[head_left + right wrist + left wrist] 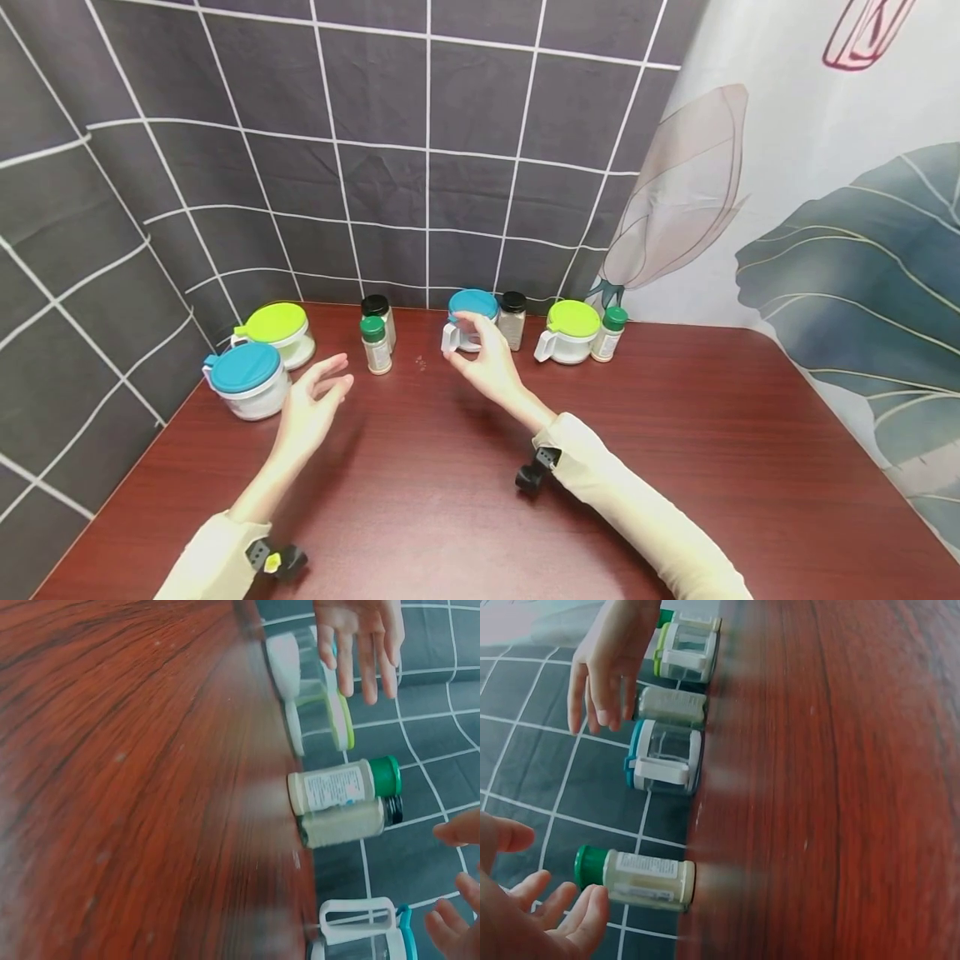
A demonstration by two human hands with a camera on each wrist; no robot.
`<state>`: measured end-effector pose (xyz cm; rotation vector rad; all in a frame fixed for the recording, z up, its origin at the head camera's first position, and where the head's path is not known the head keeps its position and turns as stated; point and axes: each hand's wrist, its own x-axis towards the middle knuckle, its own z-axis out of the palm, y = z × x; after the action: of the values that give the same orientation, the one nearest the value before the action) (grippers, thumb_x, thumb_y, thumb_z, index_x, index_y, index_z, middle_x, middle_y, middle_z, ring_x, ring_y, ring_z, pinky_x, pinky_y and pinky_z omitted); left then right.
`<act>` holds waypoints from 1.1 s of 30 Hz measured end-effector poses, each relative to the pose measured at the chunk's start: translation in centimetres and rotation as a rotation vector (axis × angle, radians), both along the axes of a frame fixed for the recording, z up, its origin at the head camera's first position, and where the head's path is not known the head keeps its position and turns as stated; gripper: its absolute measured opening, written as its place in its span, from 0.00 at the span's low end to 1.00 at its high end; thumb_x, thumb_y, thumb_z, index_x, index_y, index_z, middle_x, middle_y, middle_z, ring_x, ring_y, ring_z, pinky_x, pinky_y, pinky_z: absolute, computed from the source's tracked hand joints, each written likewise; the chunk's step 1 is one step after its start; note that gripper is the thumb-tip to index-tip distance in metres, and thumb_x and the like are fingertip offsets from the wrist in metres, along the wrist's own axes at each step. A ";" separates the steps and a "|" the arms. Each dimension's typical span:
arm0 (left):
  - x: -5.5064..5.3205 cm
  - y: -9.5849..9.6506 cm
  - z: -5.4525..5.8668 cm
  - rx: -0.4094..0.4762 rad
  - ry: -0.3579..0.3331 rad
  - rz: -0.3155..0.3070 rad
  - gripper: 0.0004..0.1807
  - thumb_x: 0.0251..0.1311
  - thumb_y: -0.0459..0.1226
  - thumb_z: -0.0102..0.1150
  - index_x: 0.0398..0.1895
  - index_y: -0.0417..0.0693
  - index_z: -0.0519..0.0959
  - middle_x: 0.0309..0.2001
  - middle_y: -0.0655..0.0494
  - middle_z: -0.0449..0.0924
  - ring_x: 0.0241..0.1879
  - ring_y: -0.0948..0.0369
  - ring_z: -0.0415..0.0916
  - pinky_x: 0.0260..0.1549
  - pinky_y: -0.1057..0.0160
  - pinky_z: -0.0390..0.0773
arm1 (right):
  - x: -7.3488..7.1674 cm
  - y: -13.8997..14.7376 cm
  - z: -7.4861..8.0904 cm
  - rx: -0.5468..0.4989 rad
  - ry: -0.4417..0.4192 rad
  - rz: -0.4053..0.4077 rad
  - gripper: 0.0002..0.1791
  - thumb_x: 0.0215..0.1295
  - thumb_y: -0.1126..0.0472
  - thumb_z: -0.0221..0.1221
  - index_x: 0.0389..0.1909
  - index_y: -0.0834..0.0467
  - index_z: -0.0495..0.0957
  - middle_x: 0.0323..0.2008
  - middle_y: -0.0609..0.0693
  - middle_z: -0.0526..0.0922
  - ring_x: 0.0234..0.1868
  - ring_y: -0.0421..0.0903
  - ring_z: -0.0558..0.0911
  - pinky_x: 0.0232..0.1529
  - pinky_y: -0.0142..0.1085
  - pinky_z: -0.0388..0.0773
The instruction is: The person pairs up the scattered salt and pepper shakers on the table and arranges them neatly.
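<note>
I see the left hand (309, 410), thumb and fingers apart, empty, between a blue-lidded jar (251, 385) and a green-capped shaker (378, 357) left of the frame's centre, while the right hand (491, 365), likewise parted and empty, hovers by another blue-lidded jar (474, 302) mid-frame.

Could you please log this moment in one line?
Left hand: empty, near green-capped cylindrical shaker | Right hand: empty, near central blue-lidded clear jar | Shaker, jar: upright
</note>
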<state>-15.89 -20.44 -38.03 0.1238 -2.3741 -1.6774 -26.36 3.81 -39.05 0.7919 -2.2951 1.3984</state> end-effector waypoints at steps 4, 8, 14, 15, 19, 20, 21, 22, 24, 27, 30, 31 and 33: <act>0.2 -0.4 0.4 -0.005 -0.006 -0.003 0.23 0.68 0.35 0.51 0.65 0.38 0.68 0.64 0.39 0.70 0.39 0.88 0.69 0.39 0.85 0.73 | -0.1 -0.8 0.0 -0.031 -0.025 0.029 0.30 0.51 0.68 0.67 0.58 0.60 0.71 0.49 0.62 0.78 0.52 0.58 0.78 0.51 0.49 0.80; 0.5 -0.9 0.6 -0.013 -0.003 -0.007 0.24 0.68 0.36 0.51 0.65 0.38 0.67 0.65 0.38 0.69 0.41 0.87 0.70 0.40 0.85 0.72 | -0.3 -1.5 -0.1 -0.031 -0.035 0.039 0.30 0.52 0.68 0.67 0.58 0.59 0.72 0.49 0.60 0.78 0.52 0.56 0.79 0.52 0.46 0.80; 0.8 -1.7 0.5 -0.023 0.019 -0.013 0.26 0.68 0.40 0.53 0.66 0.36 0.66 0.65 0.36 0.69 0.42 0.87 0.70 0.40 0.85 0.73 | -0.5 -2.1 -0.1 -0.034 -0.017 0.056 0.30 0.51 0.69 0.67 0.57 0.62 0.71 0.48 0.59 0.79 0.52 0.55 0.79 0.53 0.45 0.79; 0.8 -1.7 0.6 -0.017 0.023 -0.012 0.26 0.68 0.39 0.53 0.66 0.36 0.66 0.64 0.36 0.69 0.42 0.88 0.70 0.40 0.85 0.73 | -0.5 -2.2 -0.1 -0.035 -0.017 0.056 0.30 0.51 0.69 0.67 0.57 0.63 0.71 0.49 0.59 0.79 0.52 0.54 0.79 0.54 0.45 0.79; 1.1 -2.1 0.7 -0.004 0.039 -0.016 0.26 0.68 0.37 0.53 0.65 0.34 0.66 0.64 0.34 0.68 0.42 0.88 0.70 0.41 0.86 0.72 | -0.7 -2.6 -0.1 -0.033 -0.027 0.054 0.30 0.51 0.69 0.67 0.57 0.64 0.71 0.49 0.59 0.80 0.52 0.53 0.79 0.54 0.44 0.79; 1.1 -2.2 0.8 -0.006 0.046 -0.016 0.26 0.68 0.36 0.53 0.65 0.34 0.66 0.64 0.34 0.68 0.42 0.89 0.69 0.41 0.86 0.72 | -0.8 -2.8 -0.1 -0.033 -0.032 0.053 0.30 0.51 0.69 0.67 0.57 0.64 0.71 0.49 0.59 0.80 0.52 0.53 0.79 0.54 0.44 0.79; 1.2 -2.3 0.8 -0.002 0.051 -0.016 0.25 0.67 0.36 0.53 0.65 0.34 0.66 0.64 0.34 0.68 0.42 0.89 0.69 0.41 0.86 0.72 | -0.8 -2.9 -0.1 -0.031 -0.037 0.053 0.30 0.51 0.69 0.67 0.57 0.64 0.71 0.49 0.59 0.80 0.52 0.52 0.79 0.54 0.44 0.79; 1.2 -2.4 0.8 -0.003 0.059 -0.016 0.25 0.67 0.35 0.53 0.65 0.33 0.66 0.64 0.34 0.69 0.42 0.89 0.69 0.41 0.86 0.71 | -0.8 -3.0 0.0 -0.030 -0.044 0.052 0.30 0.51 0.69 0.67 0.57 0.63 0.71 0.49 0.59 0.80 0.52 0.52 0.79 0.54 0.44 0.79; 1.3 -2.6 0.9 0.000 0.077 -0.010 0.25 0.67 0.34 0.53 0.65 0.33 0.66 0.62 0.41 0.73 0.42 0.90 0.68 0.42 0.86 0.71 | -1.0 -3.2 0.0 -0.026 -0.054 0.050 0.30 0.52 0.69 0.67 0.57 0.63 0.71 0.49 0.59 0.79 0.52 0.53 0.79 0.54 0.43 0.79; 1.3 -2.9 1.0 0.022 0.102 -0.004 0.24 0.67 0.34 0.53 0.64 0.32 0.67 0.53 0.70 0.78 0.42 0.90 0.69 0.43 0.87 0.71 | -1.2 -3.6 0.2 -0.023 -0.070 0.052 0.29 0.52 0.68 0.67 0.58 0.62 0.71 0.49 0.58 0.79 0.52 0.53 0.79 0.54 0.43 0.79; 1.3 -3.4 1.1 0.034 0.126 -0.002 0.24 0.66 0.33 0.54 0.63 0.30 0.67 0.41 0.92 0.71 0.42 0.90 0.70 0.43 0.87 0.70 | -1.4 -3.9 0.3 -0.021 -0.083 0.055 0.29 0.53 0.68 0.67 0.58 0.61 0.71 0.49 0.58 0.79 0.52 0.53 0.79 0.54 0.42 0.79; 1.3 -3.5 1.2 0.026 0.135 0.000 0.24 0.66 0.34 0.54 0.63 0.30 0.67 0.40 0.93 0.70 0.42 0.90 0.70 0.43 0.87 0.70 | -1.4 -4.0 0.4 -0.020 -0.088 0.055 0.29 0.53 0.68 0.67 0.58 0.61 0.71 0.49 0.58 0.79 0.52 0.52 0.79 0.54 0.42 0.79; 1.3 -3.8 1.3 0.006 0.145 0.009 0.24 0.66 0.34 0.54 0.63 0.30 0.68 0.40 0.93 0.70 0.42 0.90 0.70 0.43 0.87 0.70 | -1.5 -4.1 0.4 -0.019 -0.091 0.056 0.29 0.53 0.68 0.67 0.58 0.61 0.71 0.49 0.59 0.79 0.52 0.52 0.79 0.54 0.42 0.79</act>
<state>-14.56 -24.26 -36.75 0.0138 -2.2595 -1.6305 -27.89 -0.34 -38.60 0.8085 -2.3404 1.5072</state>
